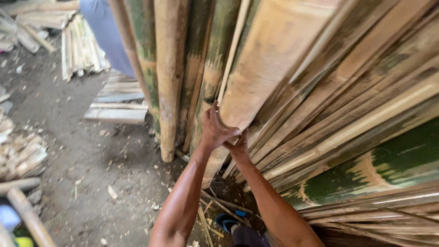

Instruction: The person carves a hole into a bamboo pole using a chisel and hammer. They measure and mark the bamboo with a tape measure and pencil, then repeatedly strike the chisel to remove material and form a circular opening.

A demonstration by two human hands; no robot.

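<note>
The stack of split bamboo slats [366,105] fills the right and upper part of the head view, leaning steeply with lower ends on the dirt floor [77,151]. All positions below are given relative to this stack.

At the stack's left face stands the wide pale slat [270,55], the piece in hand, tilted with its top away to the upper right and its lower end running down between the forearms toward the floor. Left of the stack, several green-mottled upright poles [167,68] stand touching one another. Further left, well apart from the stack, lie flat boards [116,110], a bundle of thin light strips [80,48] and a person's blue trouser leg [107,34]. At the foot of the stack, offcuts litter the ground beside a blue sandal [227,222].

The left hand [215,130] wraps the slat's left edge, fingers curled shut around it. The right hand [238,146] sits just below and right, pressed against the slat's underside and touching the left hand; its fingers are mostly hidden (their exact closure cannot be told, though it appears to grip).

Recommended handling, as a judgement: keep both hands close together on the edge, thumbs clear of neighbouring slats. Split bamboo edges are likely sharp, so grip firmly rather than letting the piece slide through the palm. Keep the lower end clear of the sandalled foot.
</note>
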